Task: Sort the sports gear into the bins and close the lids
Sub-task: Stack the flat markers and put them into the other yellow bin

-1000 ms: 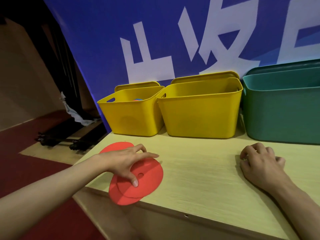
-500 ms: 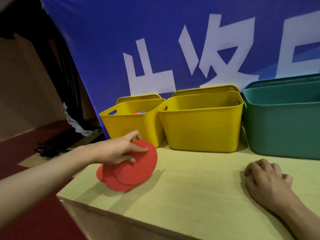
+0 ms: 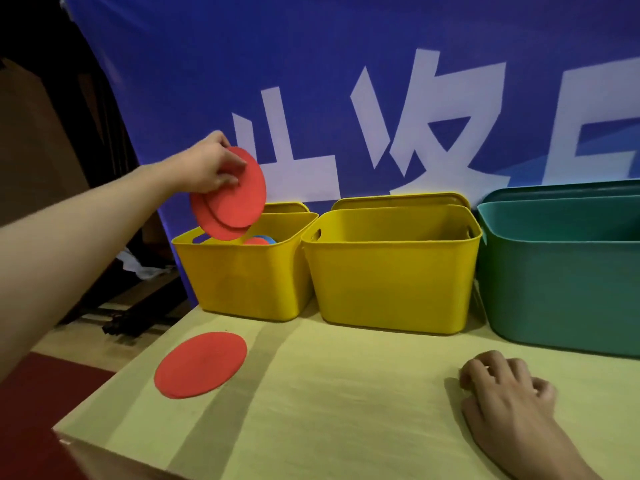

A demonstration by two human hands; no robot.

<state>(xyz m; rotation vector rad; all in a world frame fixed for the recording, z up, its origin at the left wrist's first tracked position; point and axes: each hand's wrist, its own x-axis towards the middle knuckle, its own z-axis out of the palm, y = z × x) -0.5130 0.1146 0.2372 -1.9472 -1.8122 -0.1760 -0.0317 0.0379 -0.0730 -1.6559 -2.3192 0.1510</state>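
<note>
The left hand [image 3: 207, 164], fingers clamped on two stacked red discs [image 3: 230, 195] tilted on edge, holds them directly above the open left yellow bin [image 3: 249, 271], lower rim nearly inside; right hand [image 3: 509, 393] rests loosely curled, empty, on the desk [image 3: 346, 393].

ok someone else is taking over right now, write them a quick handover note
Left hand: pinching two stacked red discs, tilted over the left yellow bin.
Right hand: loosely curled, resting on the table, seemingly empty.
Done: some coloured gear already lies in the left bin.
Left: drop the held discs, bin the red disc on the table, close the lids. All bins are open; the middle yellow bin looks empty, the green bin interior is hidden.
</note>
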